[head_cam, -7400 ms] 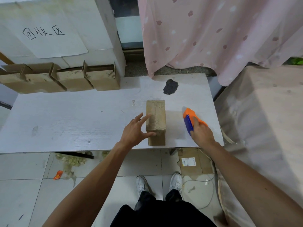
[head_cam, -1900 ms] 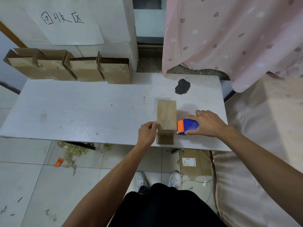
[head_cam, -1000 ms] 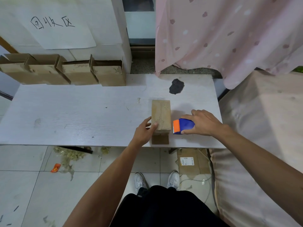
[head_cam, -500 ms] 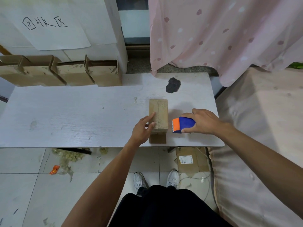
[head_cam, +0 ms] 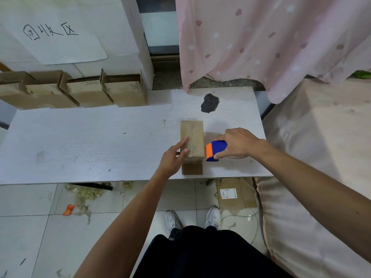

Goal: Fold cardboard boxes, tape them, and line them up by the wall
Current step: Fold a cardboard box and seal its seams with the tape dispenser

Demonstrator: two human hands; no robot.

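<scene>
Now near the table's (head_cam: 80, 141) front edge, right of centre: one closed cardboard box (head_cam: 192, 137), long side running near to far. Left hand (head_cam: 174, 157) laid against its left side, fingers straight and loosely spread, fingertips on the top. Right hand (head_cam: 236, 143) just right of the box, fingers curled around a blue and orange tape dispenser (head_cam: 215, 150), orange end nearly touching the box's right side. Far left, against the white wall (head_cam: 112, 27): a row of folded boxes (head_cam: 80, 91), side by side. Dark stain (head_cam: 209, 103) beyond the box.
</scene>
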